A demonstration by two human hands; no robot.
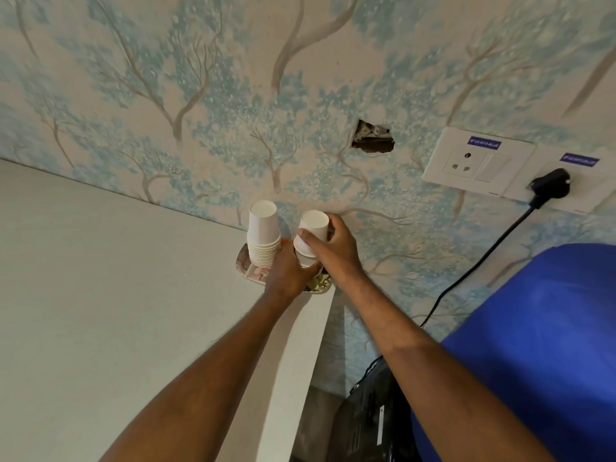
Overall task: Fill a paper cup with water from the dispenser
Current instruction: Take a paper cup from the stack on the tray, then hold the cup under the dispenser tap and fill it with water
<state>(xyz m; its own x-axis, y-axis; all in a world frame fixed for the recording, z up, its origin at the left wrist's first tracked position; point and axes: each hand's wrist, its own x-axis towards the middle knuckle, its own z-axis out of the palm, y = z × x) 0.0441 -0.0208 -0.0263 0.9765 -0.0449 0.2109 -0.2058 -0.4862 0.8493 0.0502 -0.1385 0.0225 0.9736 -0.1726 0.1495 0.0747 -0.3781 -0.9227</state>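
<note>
Paper cups are seen stacked upside down in two columns on a patterned tray (245, 265) at the far corner of a pale, matte countertop (100, 295). The right-hand stack (308, 250) is gripped by both hands. The right hand (333, 248) is closed around the top cup (313, 226), thumb on the near side and fingers wrapped behind it; the cup's flat base is turned up and slightly toward the camera, its long axis near vertical, tilted a little. The left hand (288, 275) is clamped around the lower cups of that stack, just beneath the right fingers. The taller stack (263, 235) stands just left of the fingers, untouched. The cups are smooth, white and tapered. Right of the forearms, a blue water bottle (533, 345) is seen.
</note>
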